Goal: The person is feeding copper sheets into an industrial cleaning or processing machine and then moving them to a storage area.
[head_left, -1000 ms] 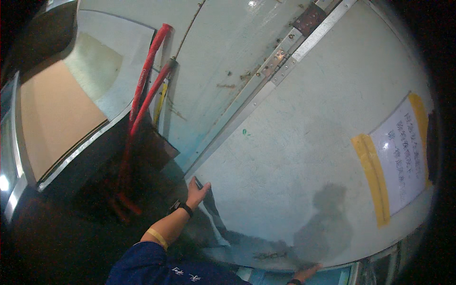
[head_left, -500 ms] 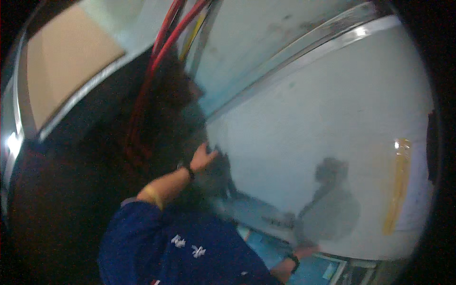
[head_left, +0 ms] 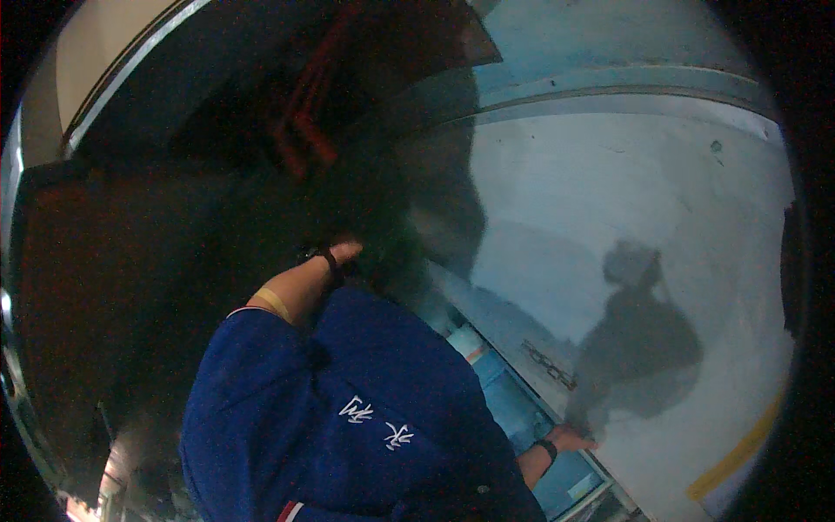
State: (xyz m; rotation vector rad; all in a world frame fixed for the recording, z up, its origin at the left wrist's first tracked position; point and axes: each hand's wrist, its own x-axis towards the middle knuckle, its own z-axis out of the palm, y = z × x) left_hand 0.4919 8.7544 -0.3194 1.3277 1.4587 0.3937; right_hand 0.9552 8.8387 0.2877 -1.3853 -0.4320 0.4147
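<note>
My left hand is in deep shadow left of a large white panel, apart from it, a dark band on the wrist. Its fingers sink into the dark and I cannot make out what they do. Lower right, my right hand grips the panel's lower edge, beside a narrow light blue compartment. That wrist also has a dark band. A short chain lies against the panel near this edge.
Two red cables or hoses hang in the dark space at upper left. A beige board with a metal edge stands far left. Yellow tape runs along the panel's right side. My shadow falls on the panel.
The view has turned, and the panel sits at a different slant. My left hand has gone from the panel's left edge into the dark area. My right hand stays at the lower edge.
</note>
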